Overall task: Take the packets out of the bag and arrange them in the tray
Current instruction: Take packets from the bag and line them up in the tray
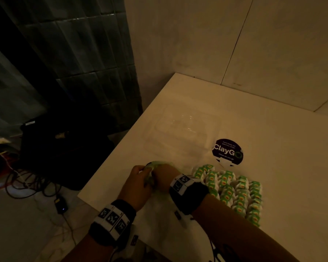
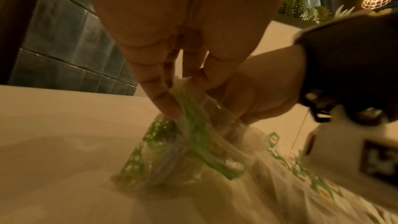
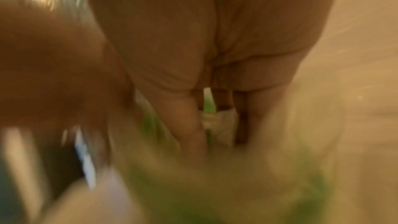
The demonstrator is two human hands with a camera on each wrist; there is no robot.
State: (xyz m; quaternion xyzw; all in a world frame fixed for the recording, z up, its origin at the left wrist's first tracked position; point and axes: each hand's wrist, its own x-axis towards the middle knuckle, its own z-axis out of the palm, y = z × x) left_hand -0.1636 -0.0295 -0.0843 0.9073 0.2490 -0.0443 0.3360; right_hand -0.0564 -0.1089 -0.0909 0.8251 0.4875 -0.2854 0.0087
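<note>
The left hand (image 1: pixel 135 183) and the right hand (image 1: pixel 164 176) meet at the near-left part of the white table (image 1: pixel 273 148). Both hands grip the mouth of a clear plastic bag (image 2: pixel 193 142) with green print. In the left wrist view, the left fingers (image 2: pixel 159 94) are curled and pinch the green strip along the bag's opening. The right hand sits just beyond it, fingers curled into the same plastic; the exact finger placement is not visible. The right wrist view is too blurred to add detail.

The bag lies flat on the table and extends toward the person's right. Green-and-white packets (image 1: pixel 235 190) fill it in rows and are touching one another. The right wrist band covers the near-left edge of the rows.

A clear plastic tray (image 1: pixel 212 129) stands on the table beyond the hands, apart from the bag. No packet is visible in the tray. A round dark sticker (image 1: pixel 228 151) marked "ClayGo" lies on the table, between the tray and the packets.
</note>
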